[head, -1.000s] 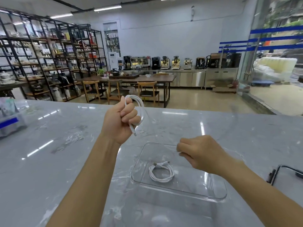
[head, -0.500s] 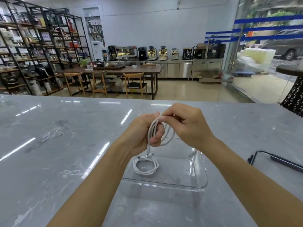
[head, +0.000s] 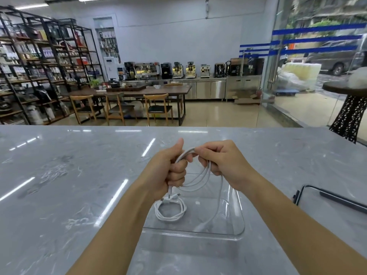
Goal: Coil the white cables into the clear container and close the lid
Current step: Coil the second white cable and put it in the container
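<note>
On the left, the left hand (head: 171, 171) was closed in a fist around the gathered turns of a thin white charging cable (head: 200, 178), thumb up, with one plug end poking out just below the little finger. The loops ran rightward from that fist to the right hand (head: 222, 162), whose fingers were pinched on the top of the same bundle, so both hands gripped one cable between them and stood close together, nearly touching at the top of the loop.

The relation that mattered was vertical. The half-made coil hung in the air directly above the clear rectangular plastic container (head: 239, 217), which sat open on the grey marbled stone counter (head: 59, 185) just in front of the person. Its long axis ran away from the person, and its near rim lay closest to the camera. From the right hand a loose tail of cable dropped straight down into the right half of the container, its blurred end near the floor of the box.

In the left half of the container a second white cable, already wound into a small flat coil (head: 170, 210), lay on the bottom, almost under the left fist. My judgement was that the free space lay to the right, nearer the right hand.

At the far right edge a dark-framed clear panel (head: 327, 197), possibly the lid, rested on the counter, well apart from the container.
</note>
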A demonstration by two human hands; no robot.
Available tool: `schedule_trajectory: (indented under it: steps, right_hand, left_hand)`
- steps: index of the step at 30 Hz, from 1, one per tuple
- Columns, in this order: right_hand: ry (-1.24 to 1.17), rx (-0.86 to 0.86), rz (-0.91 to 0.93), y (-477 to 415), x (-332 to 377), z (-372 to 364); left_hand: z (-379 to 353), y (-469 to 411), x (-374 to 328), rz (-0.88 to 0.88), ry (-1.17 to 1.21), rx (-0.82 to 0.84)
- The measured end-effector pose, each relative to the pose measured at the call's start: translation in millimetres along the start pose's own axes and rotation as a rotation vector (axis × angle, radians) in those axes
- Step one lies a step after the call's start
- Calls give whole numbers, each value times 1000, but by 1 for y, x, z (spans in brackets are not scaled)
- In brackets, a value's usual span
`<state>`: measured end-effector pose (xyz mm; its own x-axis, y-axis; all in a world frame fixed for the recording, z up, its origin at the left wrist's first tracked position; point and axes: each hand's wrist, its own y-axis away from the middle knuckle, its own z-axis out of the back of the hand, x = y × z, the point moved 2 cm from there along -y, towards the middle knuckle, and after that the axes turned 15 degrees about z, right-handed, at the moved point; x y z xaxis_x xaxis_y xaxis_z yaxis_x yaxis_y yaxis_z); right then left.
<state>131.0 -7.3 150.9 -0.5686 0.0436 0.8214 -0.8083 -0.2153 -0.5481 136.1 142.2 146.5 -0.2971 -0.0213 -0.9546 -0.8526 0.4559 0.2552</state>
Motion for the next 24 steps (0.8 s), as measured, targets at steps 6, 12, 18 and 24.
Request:
schedule_trajectory:
  steps: [6, 12, 18, 24]
  right_hand:
    - [14, -27, -54, 3, -5, -3]
    - [274, 349, -181, 11, -2, 23]
    - [-80, 201, -148, 9, 9, 23]
    - [-213, -46, 48, -2, 16, 14]
  left_hand:
    - [5, 1, -3, -233, -99, -283]
    - [34, -1, -9, -234, 148, -346]
    - [33, -10, 6, -184, 186, -385]
    - [13, -17, 20, -142, 170, -370]
